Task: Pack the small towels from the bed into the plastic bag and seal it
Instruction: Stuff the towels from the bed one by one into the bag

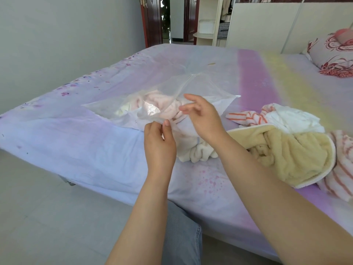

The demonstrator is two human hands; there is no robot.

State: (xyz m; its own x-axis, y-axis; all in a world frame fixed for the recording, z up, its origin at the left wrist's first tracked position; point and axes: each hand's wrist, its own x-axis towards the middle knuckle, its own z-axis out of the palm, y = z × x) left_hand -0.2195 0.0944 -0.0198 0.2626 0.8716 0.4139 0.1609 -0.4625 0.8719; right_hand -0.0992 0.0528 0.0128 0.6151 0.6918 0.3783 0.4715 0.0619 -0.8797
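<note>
Head view, looking down over the bed (107, 150), and the bag (172, 94) lies flat on the lilac sheet near the middle, its far end pointing away toward the doorway. Inside it, a pink towel (162, 106) is bunched up, with a pale yellow one (124, 109) just left of it, both showing through the clear plastic.

Left hand (159, 144) is at the near edge of the bag, thumb and forefinger pinching the plastic rim, the other fingers curled in behind. Right hand (202, 115) hovers over the near right side of the bag, fingers spread and loosely bent, thumb apart from them; whether the fingertips touch the plastic, I cannot tell. It grips nothing that shows.

Right below the bag's mouth, a white towel (198, 152) sits crumpled against the plastic, partly tucked under the right wrist; whether part of it is already inside is unclear.

To the right of the bag, still out on the sheet, there's a heap: an orange-striped towel (246, 116), a white cloth (292, 119) beyond it, a big cream towel (298, 155) nearer the bed's edge, and a pink-striped towel (342, 169) at the far right.

Far right of the bag, a red-patterned pillow (332, 52) rests by the headboard (267, 25).
</note>
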